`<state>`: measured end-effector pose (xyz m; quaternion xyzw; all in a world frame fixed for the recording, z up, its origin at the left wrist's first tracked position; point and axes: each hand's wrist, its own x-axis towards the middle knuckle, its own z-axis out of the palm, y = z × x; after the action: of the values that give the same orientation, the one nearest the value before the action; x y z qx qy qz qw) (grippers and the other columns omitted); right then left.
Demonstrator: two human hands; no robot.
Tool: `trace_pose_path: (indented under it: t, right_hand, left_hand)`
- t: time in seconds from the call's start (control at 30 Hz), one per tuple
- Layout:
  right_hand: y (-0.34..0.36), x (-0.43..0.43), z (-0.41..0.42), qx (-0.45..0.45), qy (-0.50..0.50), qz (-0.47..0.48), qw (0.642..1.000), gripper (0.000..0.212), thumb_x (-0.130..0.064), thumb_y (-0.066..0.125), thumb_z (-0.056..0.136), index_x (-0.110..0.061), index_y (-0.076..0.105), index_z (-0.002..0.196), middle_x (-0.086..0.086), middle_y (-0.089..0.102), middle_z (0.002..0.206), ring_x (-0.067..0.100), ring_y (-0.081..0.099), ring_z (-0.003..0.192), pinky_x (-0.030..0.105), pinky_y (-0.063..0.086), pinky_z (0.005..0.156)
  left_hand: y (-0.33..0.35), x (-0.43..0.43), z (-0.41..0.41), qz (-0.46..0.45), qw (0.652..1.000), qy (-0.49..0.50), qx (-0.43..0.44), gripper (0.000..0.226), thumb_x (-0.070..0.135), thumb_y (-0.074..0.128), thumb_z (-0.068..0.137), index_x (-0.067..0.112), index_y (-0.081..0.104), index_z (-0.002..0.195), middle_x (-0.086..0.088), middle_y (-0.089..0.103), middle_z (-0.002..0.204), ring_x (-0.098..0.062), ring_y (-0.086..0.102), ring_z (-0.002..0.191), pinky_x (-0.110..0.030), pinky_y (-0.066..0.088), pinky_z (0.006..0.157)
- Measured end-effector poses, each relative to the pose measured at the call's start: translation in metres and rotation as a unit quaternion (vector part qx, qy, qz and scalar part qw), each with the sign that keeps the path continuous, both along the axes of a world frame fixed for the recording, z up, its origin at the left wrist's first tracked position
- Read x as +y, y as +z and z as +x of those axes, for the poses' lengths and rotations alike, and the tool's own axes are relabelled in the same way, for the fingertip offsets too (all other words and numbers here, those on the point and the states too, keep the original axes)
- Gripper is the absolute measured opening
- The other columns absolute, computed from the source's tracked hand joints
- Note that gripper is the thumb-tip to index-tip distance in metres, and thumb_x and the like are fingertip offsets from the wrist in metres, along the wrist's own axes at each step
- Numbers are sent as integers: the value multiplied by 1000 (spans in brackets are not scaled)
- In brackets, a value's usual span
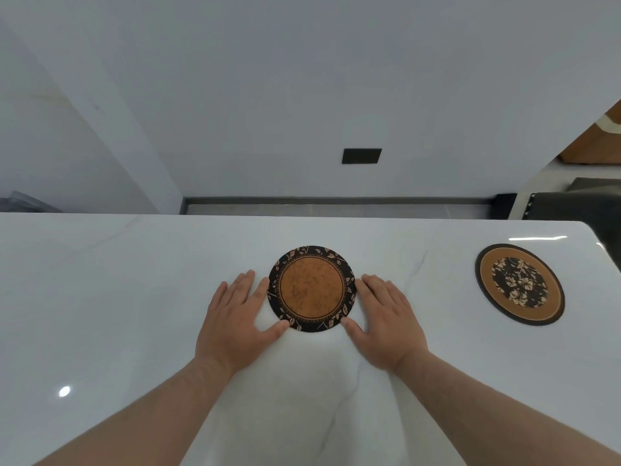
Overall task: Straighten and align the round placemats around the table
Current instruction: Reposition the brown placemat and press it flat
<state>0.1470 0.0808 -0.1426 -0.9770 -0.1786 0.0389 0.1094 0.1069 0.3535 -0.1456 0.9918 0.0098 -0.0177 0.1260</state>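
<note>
At centre frame, a leaf-bordered placemat [311, 288] was flanked on the white table [100, 280] by the flattened, spread left hand [235, 317] and right hand [383, 317], fingertips touching its rim, while a second placemat [519, 284] lay at far right, both forearms cut off below.

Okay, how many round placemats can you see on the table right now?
2. One placemat with an orange centre lies between the left hand and right hand. The other, with a dark floral centre, lies near the table's right end. More may lie outside the view.
</note>
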Motion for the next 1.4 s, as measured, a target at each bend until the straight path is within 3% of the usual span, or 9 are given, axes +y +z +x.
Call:
trace_pose_path:
  t: [0.2,0.33,0.47,0.57,0.7,0.83,1.03,1.4]
  right_hand:
    - [0,0,1,7,-7,11,1000,75,-64,34,88,-21,29,149,-2,30,155,16,21,144,27,-3,119]
    - [-1,-1,0,7,0,11,1000,77,-66,35,87,-23,25,150,-2,34,152,16,25,141,32,6,120]
    - [14,7,20,-4,5,-27,1000,90,-77,39,78,-21,30,148,1,50,133,24,45,121,41,34,105]
    - [29,7,40,53,52,-77,994,101,-83,44,69,-25,24,149,1,44,135,25,40,121,41,33,104]
    - [30,4,43,81,62,-74,992,109,-85,53,58,-30,23,147,-1,39,139,25,39,123,42,29,107]
    - [21,2,36,80,28,-31,996,108,-84,54,59,-32,23,148,-2,35,144,24,41,128,40,24,111]
    - [12,5,30,73,-13,19,997,103,-82,52,61,-34,26,147,-6,33,142,22,35,131,38,18,114]
    - [8,5,30,71,-18,13,997,102,-83,48,62,-33,24,147,-6,31,143,23,35,132,40,17,116]
  left_hand:
    - [-1,0,1,-4,1000,4,2,87,77,34,77,28,27,149,-1,21,159,-13,12,147,-33,-4,119]
    - [-1,-2,2,19,1000,1,-3,91,78,35,75,24,28,148,-4,35,152,-20,28,141,-41,12,118]
    - [21,-4,22,81,996,-21,24,97,86,39,62,29,34,141,0,48,129,-24,44,118,-43,34,99]
    - [30,-4,35,103,992,-36,65,101,89,40,57,36,29,142,2,47,119,-23,44,111,-41,41,87]
    - [31,-4,38,117,989,-41,83,105,92,38,54,33,29,141,2,46,122,-23,42,114,-42,41,87]
    - [29,-1,36,108,992,-33,61,110,95,37,50,30,32,139,4,45,124,-22,41,116,-44,37,92]
    - [9,2,17,43,999,-5,5,104,90,37,61,29,30,145,1,38,143,-20,29,134,-42,18,113]
    - [5,2,15,37,999,2,-9,98,87,39,65,30,32,145,-1,39,144,-20,29,134,-42,18,115]
